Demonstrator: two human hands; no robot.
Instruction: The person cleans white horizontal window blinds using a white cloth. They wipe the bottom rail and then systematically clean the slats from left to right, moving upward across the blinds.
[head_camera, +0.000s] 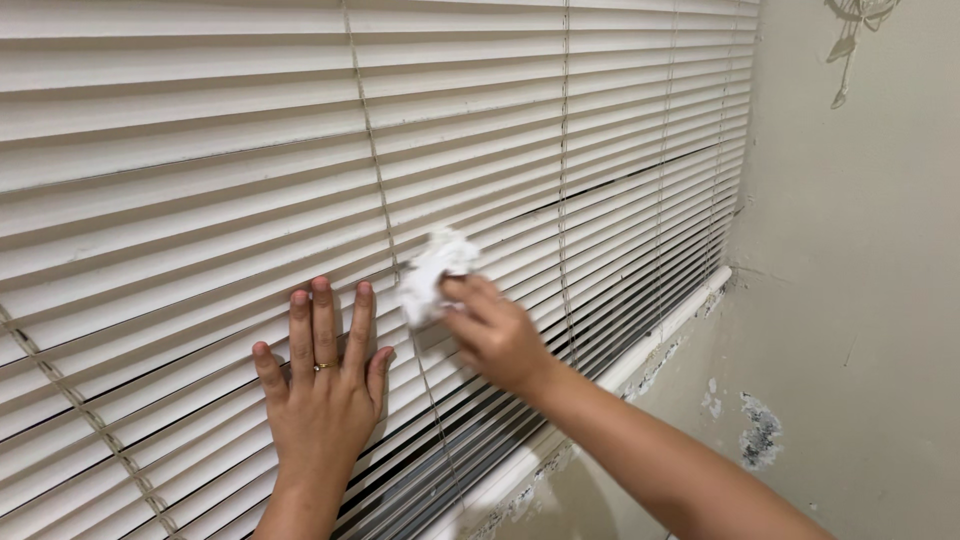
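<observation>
you are pinching a crumpled white wipe (432, 275) in your right hand (497, 335), fingers closed around its lower end, and pressing it against the slats of the cream horizontal blind (180, 190), just right of a lift cord (380, 195); whether it is cloth or paper is hard to make out. bunched like that, the wad is giving you a small pad that fits one slat. your left hand (322, 395) is lying open and flat on the slats just beside the wipe, fingers spread and gripping nothing, a ring on one finger; judging by its spot, it is bracing the slats so they are not swinging away under the pressure. lower down, the slats are tilting apart and showing dark gaps, but nothing behind them is readable. the blind is running out of view at the top and left, so its full extent is unknown. the white sill (640, 360) below is partly covered by your right forearm and is looking chipped. the wall (860, 300) to the right is showing flaking patches, and a faint decoration at its top edge is cut off.
</observation>
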